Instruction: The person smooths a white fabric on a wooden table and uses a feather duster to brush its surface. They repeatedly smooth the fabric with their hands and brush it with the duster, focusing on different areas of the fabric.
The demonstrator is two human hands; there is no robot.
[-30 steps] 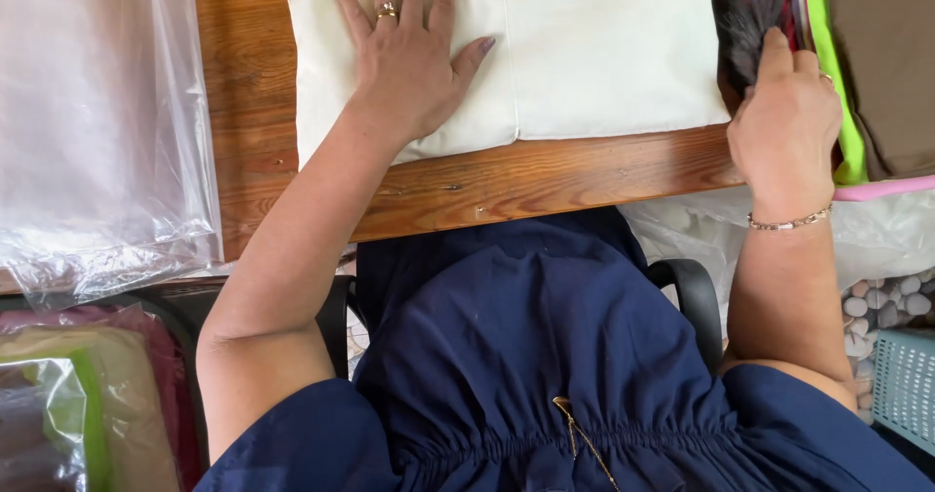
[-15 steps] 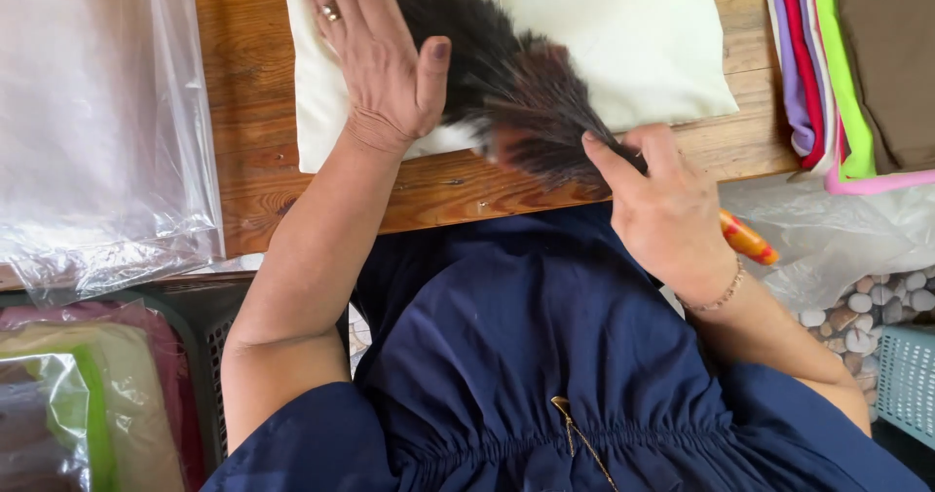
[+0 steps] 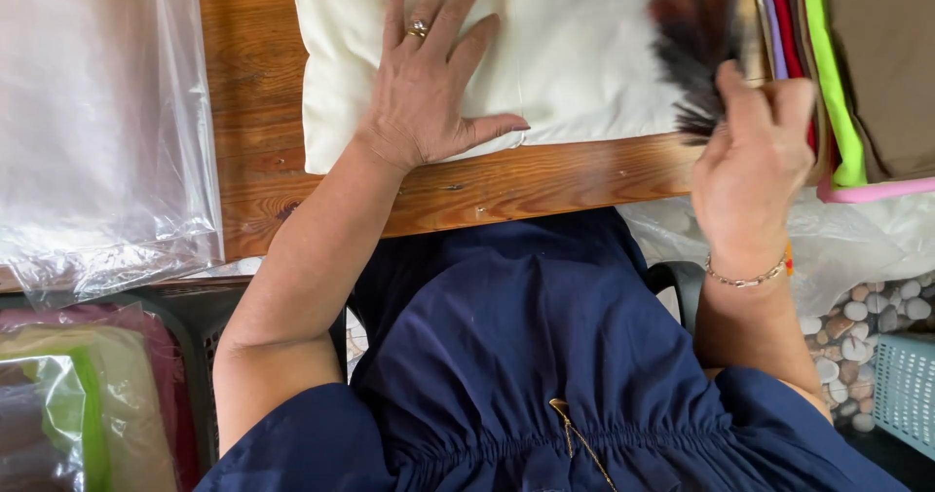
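Observation:
A cream fabric cushion cover (image 3: 575, 54) lies flat on a wooden table (image 3: 545, 175). My left hand (image 3: 433, 88), with a ring on one finger, presses flat on the cover with fingers spread. My right hand (image 3: 755, 161), wearing a thin bracelet, grips the handle of a dark feather duster (image 3: 696, 39) at the cover's right edge; the feathers are blurred by motion. Only a sliver of the orange handle shows beside my wrist.
A stack of folded coloured fabrics (image 3: 838, 73) lies at the table's right. Clear plastic bags (image 3: 97, 122) cover the left. A basket with bagged fabrics (image 3: 88, 395) stands lower left, a teal basket (image 3: 906, 385) and pebbles (image 3: 867, 321) lower right.
My right hand swept the feather duster from the right edge across the cover toward its middle, then back to the right edge. My left hand stayed pressed on the cover.

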